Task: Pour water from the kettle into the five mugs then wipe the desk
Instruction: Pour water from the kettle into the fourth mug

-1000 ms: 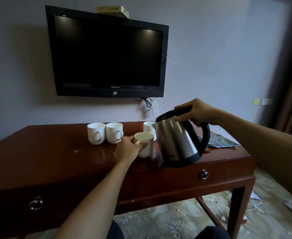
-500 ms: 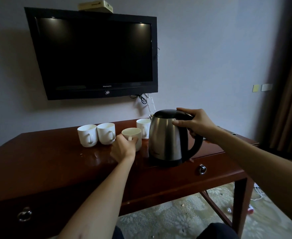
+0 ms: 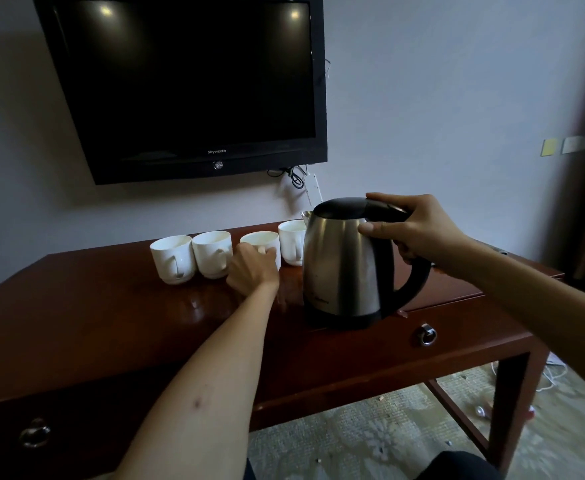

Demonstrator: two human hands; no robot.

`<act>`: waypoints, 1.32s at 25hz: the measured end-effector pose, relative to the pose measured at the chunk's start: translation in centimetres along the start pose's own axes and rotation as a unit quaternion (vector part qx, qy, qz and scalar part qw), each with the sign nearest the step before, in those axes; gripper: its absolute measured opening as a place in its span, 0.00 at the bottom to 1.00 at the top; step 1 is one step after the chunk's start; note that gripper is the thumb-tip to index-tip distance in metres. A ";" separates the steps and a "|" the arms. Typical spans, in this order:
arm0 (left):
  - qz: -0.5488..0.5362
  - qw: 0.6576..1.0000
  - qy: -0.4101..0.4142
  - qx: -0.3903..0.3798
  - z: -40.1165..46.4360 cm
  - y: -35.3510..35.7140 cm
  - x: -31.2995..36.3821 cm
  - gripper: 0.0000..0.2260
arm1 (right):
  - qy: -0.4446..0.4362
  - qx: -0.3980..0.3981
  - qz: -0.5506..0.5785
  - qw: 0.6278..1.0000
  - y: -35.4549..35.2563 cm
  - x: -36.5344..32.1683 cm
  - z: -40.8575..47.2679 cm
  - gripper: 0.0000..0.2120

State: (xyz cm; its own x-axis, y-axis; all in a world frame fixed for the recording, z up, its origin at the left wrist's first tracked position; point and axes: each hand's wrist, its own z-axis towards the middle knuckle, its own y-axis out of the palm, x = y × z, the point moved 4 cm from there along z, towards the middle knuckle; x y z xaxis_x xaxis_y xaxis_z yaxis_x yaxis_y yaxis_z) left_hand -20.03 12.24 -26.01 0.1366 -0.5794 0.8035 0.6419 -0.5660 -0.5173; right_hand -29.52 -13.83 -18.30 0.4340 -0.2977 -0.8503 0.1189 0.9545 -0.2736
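Kettle [image 3: 343, 268] hides part of the rightmost mug [image 3: 291, 242] beneath the television [image 3: 187, 84].

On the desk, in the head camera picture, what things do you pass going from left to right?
First white mug → second white mug → third mug, held by the left hand → fourth mug → kettle, held by the right hand.
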 end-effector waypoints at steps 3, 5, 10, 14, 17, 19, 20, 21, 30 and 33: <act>0.007 1.000 0.004 0.000 0.8 0.8 0.2 0.19 | 0.005 -0.002 -0.001 1.000 -0.1 0.2 0.3 0.30; 0.011 1.000 0.006 -0.001 1.0 1.2 0.5 0.19 | 0.006 0.000 0.002 1.000 -0.1 0.2 0.3 0.29; 0.010 1.000 0.008 -0.001 1.3 1.6 0.7 0.21 | 0.008 0.005 0.006 1.000 -0.1 0.3 0.2 0.30; 0.017 0.999 0.036 -0.004 0.1 0.4 0.4 0.27 | 0.004 0.000 0.001 1.000 0.0 -0.1 0.0 0.30; 0.025 0.996 0.090 0.008 -1.7 -1.2 -0.8 0.28 | 0.008 0.001 -0.004 1.000 0.0 -0.5 -0.5 0.29; 0.020 0.996 0.081 0.025 -2.5 -2.7 -2.0 0.27 | 0.016 -0.001 -0.010 1.000 0.0 -0.8 -0.7 0.30; 0.007 0.997 0.062 0.034 -2.5 -3.5 -2.8 0.27 | 0.022 -0.002 -0.013 1.000 0.1 -1.0 -0.8 0.30; -0.013 0.998 0.037 0.040 -2.5 -4.1 -3.5 0.28 | 0.030 -0.003 -0.018 0.999 0.2 -1.1 -0.8 0.30; -0.179 0.983 -0.045 0.006 1.5 -3.9 -4.5 0.33 | 0.040 0.011 -0.024 0.999 0.7 -1.4 -0.9 0.30; -0.161 0.986 -0.043 0.008 2.3 -3.2 -4.0 0.31 | 0.046 0.012 -0.031 0.998 0.7 -1.3 -0.9 0.30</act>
State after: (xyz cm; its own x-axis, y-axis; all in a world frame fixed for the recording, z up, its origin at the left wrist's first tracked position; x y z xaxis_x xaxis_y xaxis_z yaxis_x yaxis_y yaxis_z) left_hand -20.93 17.71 -26.88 -0.0128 -0.3193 0.9476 0.6736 -0.7031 -0.2278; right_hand -30.82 -12.74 -17.77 0.3418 -0.3553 -0.8700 0.1650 0.9341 -0.3166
